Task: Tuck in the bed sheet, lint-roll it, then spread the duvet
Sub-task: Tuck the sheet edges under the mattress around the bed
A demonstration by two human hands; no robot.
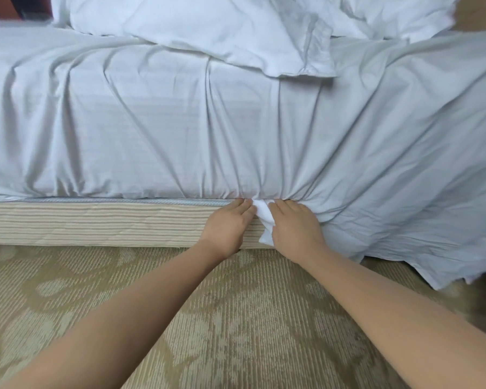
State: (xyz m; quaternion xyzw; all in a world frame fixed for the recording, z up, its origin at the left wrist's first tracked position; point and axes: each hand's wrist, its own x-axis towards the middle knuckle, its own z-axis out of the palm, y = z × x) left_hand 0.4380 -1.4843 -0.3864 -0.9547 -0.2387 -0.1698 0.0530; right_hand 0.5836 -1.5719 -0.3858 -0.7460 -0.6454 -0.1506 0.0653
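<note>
Two hands [261, 223], sheet [180, 122], no legible writing

Fingertips of the left hand [227, 222] and right hand [295, 224] pass out of sight at the seam where the bed sheet [152, 130] meets the striped bed base [96, 223]; how far they reach in cannot be told. The sheet edge left of the hands is concealed under the mattress. The pillow [202, 32] and duvet [399, 15] are cut off by the top edge. A dark object at the top left corner [0, 7] is too cropped to identify. Both forearms run off the bottom edge. The sheet's hanging corner at lower right [443, 265] is blurred.
</note>
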